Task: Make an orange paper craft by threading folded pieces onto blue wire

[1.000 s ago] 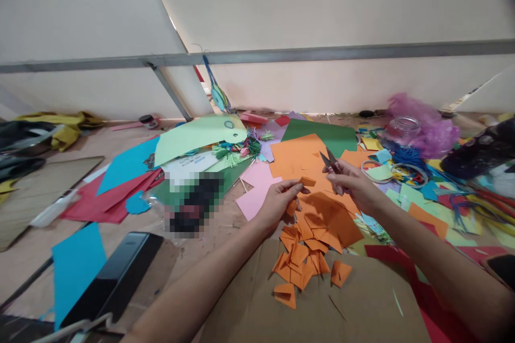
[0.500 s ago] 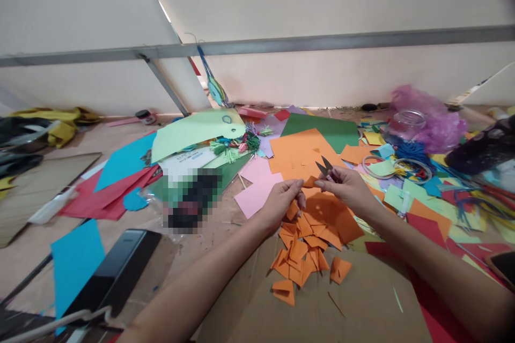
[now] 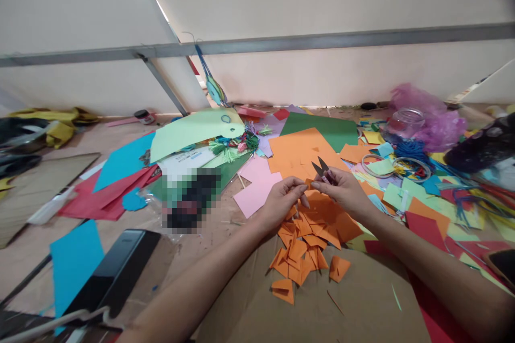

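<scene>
My right hand [image 3: 345, 191] is closed around a small pair of thread snips [image 3: 323, 170], with the dark blades pointing up and to the left. My left hand [image 3: 284, 201] pinches a small orange paper piece [image 3: 309, 184], mostly hidden by the fingers. The right thumb and fingertips reach up to that same piece, so the two hands almost meet. Just below them lies a loose pile of cut orange paper pieces [image 3: 300, 257], some folded. A larger orange sheet [image 3: 295, 153] is spread behind the hands.
Brown cardboard [image 3: 362, 300] lies under the pile. To the left are a black device [image 3: 116, 273], blue paper [image 3: 74, 262] and red sheets [image 3: 92, 198]. On the right sit hoops [image 3: 378, 166], a clear jar [image 3: 406, 120] and a dark bottle [image 3: 483, 144]. A white wall stands behind.
The fingertips of both hands have drawn closer around the small orange piece, and less of it shows. The snips have tipped slightly to the left. The pile looks the same.
</scene>
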{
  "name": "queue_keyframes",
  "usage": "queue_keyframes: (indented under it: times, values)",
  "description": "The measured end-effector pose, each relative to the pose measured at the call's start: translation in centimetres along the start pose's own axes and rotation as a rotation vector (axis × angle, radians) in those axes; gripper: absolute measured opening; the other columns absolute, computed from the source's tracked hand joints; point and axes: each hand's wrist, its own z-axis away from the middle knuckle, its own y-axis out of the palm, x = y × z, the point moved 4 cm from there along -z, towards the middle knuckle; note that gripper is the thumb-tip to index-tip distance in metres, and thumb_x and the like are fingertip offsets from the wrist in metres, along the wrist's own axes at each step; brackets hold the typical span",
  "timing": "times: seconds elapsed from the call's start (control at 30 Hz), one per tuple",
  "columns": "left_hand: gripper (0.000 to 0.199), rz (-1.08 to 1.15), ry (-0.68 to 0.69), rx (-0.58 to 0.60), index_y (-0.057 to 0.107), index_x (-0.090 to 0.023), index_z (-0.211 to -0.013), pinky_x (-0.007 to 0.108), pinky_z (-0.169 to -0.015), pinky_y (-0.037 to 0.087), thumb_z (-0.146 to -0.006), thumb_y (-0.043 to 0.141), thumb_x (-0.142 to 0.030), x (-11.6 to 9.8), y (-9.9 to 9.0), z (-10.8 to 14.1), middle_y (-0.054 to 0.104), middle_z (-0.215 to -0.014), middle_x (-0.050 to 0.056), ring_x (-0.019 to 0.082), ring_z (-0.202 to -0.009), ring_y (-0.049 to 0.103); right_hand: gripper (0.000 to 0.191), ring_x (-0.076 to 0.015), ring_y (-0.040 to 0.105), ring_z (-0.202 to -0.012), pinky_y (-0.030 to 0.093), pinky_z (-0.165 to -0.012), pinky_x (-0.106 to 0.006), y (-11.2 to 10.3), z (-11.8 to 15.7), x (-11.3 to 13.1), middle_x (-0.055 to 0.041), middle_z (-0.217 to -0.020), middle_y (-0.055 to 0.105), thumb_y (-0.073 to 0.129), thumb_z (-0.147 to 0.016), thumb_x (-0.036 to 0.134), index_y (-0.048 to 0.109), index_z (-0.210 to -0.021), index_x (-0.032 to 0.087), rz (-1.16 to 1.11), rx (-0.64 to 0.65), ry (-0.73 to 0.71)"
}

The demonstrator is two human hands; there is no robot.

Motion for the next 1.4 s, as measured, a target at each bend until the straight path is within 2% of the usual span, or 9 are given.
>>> queue_keyframes:
  times: [0.23,0.53,0.7,0.87,1.13,1.2,1.27,1.33,1.4]
  values:
    - [0.036,-0.056,0.087,-0.076,0.059,-0.018,-0.082,0.019,-0.046,0.040,-0.084,0.067,-0.053,-0.1,-0.4,-0.2,0.067,-0.065,0.000,0.008,-0.047,0.050,0.034,-0.0133,0.041,-0.065,0.032,-0.059,-0.028,0.1,-0.2,0.1,0.0035,-0.070,0.047,0.076,-0.074,0.049,0.065,-0.087,0.020,0.064,0.004,-0.063]
    - [0.026,-0.232,0.193,-0.087,0.057,-0.020,-0.082,0.022,-0.062,0.042,-0.093,0.057,-0.044,0.3,-0.5,-0.2,0.067,-0.065,-0.001,0.011,-0.061,0.057,0.053,-0.0119,0.033,-0.062,0.027,-0.056,-0.027,0.4,-0.4,-0.4,0.0050,-0.063,0.037,0.075,-0.071,0.062,0.041,-0.063,0.022,0.123,-0.041,-0.078]
    - [0.025,-0.350,0.233,-0.045,0.055,-0.021,-0.083,0.024,-0.068,0.043,-0.096,0.052,-0.042,0.3,-0.4,-0.3,0.064,-0.065,-0.002,0.012,-0.064,0.058,0.057,-0.0115,0.032,-0.061,0.027,-0.055,-0.026,0.4,-0.5,-0.5,0.0051,-0.062,0.036,0.076,-0.068,0.066,0.042,-0.062,0.022,0.086,-0.040,-0.084]
    - [0.027,-0.305,0.222,-0.069,0.053,-0.022,-0.085,0.023,-0.062,0.041,-0.097,0.051,-0.045,0.4,-0.5,-0.2,0.062,-0.065,-0.003,0.011,-0.060,0.054,0.045,-0.0119,0.036,-0.062,0.029,-0.056,-0.027,0.2,-0.5,-0.6,0.0045,-0.065,0.042,0.077,-0.071,0.061,0.056,-0.072,0.020,0.043,0.006,-0.034]
    - [0.029,-0.349,0.234,-0.012,0.063,-0.019,-0.077,0.026,-0.076,0.046,-0.094,0.053,-0.040,-0.4,-0.4,-0.4,0.068,-0.073,0.002,0.015,-0.076,0.062,0.047,-0.0124,0.038,-0.063,0.031,-0.059,-0.027,0.1,-0.2,-0.8,0.0045,-0.063,0.042,0.076,-0.073,0.058,0.048,-0.064,0.021,0.113,-0.019,-0.076]
    - [0.027,-0.358,0.244,-0.040,0.066,-0.019,-0.078,0.026,-0.075,0.046,-0.093,0.054,-0.038,-0.7,-0.6,-0.4,0.069,-0.074,0.002,0.016,-0.075,0.062,0.039,-0.0131,0.041,-0.063,0.033,-0.059,-0.028,0.0,-0.1,-0.5,0.0034,-0.066,0.047,0.075,-0.075,0.055,0.058,-0.071,0.020,0.130,-0.002,-0.088]
    - [0.026,-0.363,0.265,-0.078,0.068,-0.019,-0.080,0.026,-0.074,0.046,-0.093,0.054,-0.037,-0.9,-0.9,-0.4,0.070,-0.074,0.002,0.015,-0.074,0.062,0.035,-0.0153,0.048,-0.069,0.038,-0.062,-0.029,-0.3,0.0,0.0,0.0002,-0.075,0.056,0.073,-0.079,0.053,0.069,-0.090,0.020,0.105,0.037,-0.085]
    - [0.025,-0.372,0.295,-0.123,0.069,-0.019,-0.083,0.026,-0.073,0.046,-0.093,0.055,-0.037,-0.9,-1.4,-0.3,0.070,-0.075,0.002,0.015,-0.074,0.061,0.041,-0.0179,0.054,-0.077,0.042,-0.067,-0.030,-1.0,0.1,0.6,-0.0035,-0.088,0.063,0.066,-0.086,0.054,0.072,-0.111,0.022,0.086,0.063,-0.083]
    - [0.025,-0.385,0.326,-0.154,0.071,-0.019,-0.088,0.025,-0.071,0.046,-0.094,0.055,-0.038,-0.8,-1.9,-0.4,0.070,-0.076,0.001,0.014,-0.073,0.061,0.045,-0.0189,0.055,-0.079,0.044,-0.069,-0.031,-1.7,0.3,1.1,-0.0049,-0.091,0.063,0.054,-0.094,0.058,0.072,-0.116,0.022,0.113,0.061,-0.101]
